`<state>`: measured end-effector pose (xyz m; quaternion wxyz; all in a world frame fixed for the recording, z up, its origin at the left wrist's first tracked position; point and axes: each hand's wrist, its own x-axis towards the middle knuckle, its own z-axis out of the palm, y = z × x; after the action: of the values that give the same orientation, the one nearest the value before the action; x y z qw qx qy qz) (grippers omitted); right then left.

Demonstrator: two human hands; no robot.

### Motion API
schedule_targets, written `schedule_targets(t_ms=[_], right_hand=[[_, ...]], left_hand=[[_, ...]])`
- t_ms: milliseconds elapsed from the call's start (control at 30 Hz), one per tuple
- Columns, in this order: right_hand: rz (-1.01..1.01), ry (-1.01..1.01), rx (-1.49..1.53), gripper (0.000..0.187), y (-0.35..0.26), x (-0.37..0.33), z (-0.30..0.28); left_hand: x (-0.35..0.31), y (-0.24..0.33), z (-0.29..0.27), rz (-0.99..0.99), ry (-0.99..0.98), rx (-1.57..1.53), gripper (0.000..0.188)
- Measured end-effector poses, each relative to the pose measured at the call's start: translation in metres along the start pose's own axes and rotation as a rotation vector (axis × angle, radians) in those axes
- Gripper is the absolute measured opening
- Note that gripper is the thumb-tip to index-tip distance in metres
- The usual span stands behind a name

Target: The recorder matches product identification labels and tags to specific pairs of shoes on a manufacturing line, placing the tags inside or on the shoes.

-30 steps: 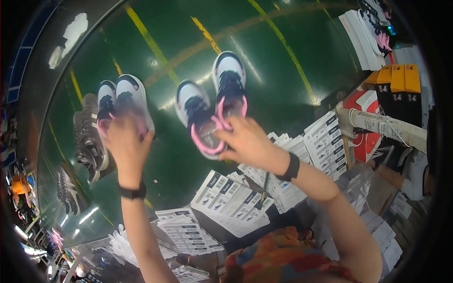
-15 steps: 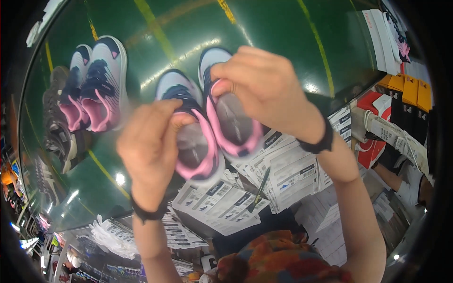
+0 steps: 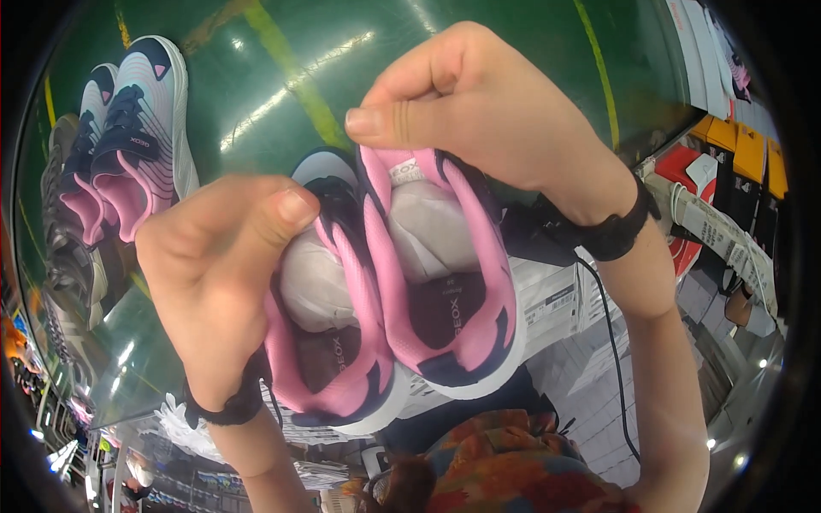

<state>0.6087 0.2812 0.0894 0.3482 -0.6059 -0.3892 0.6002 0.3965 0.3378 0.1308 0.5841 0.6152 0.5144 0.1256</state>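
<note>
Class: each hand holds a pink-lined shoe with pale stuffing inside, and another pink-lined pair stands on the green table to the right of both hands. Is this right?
No, the side is wrong: the head view shows the other pink-lined pair on the green table, to the left of the left hand and right hand. Each does hold a pink-lined shoe with pale stuffing inside.

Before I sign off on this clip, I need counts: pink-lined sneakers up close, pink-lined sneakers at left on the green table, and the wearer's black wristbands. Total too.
Close-up pink-lined sneakers: 2
Left-side pink-lined sneakers: 2
Black wristbands: 2
Total: 6
</note>
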Motion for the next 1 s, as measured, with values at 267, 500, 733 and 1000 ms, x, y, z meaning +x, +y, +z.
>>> schedule_targets(t_ms=[267,500,733,1000], right_hand=[[-0.064,0.081,-0.163,0.015,-0.003,-0.033,0.017],[-0.905,0.358,-0.710,0.033,0.041,-0.040,0.017],[-0.431,0.381,-0.735,0.048,0.027,-0.045,0.011],[-0.351,0.353,-0.147,0.059,-0.053,-0.135,-0.017]], left_hand=[[-0.018,-0.020,0.007,0.228,-0.010,0.284,0.016],[-0.019,-0.066,0.015,0.869,0.152,0.641,0.041],[-0.002,-0.047,0.033,0.292,0.141,0.476,0.071],[-0.073,0.002,0.003,0.216,0.281,-0.122,0.076]])
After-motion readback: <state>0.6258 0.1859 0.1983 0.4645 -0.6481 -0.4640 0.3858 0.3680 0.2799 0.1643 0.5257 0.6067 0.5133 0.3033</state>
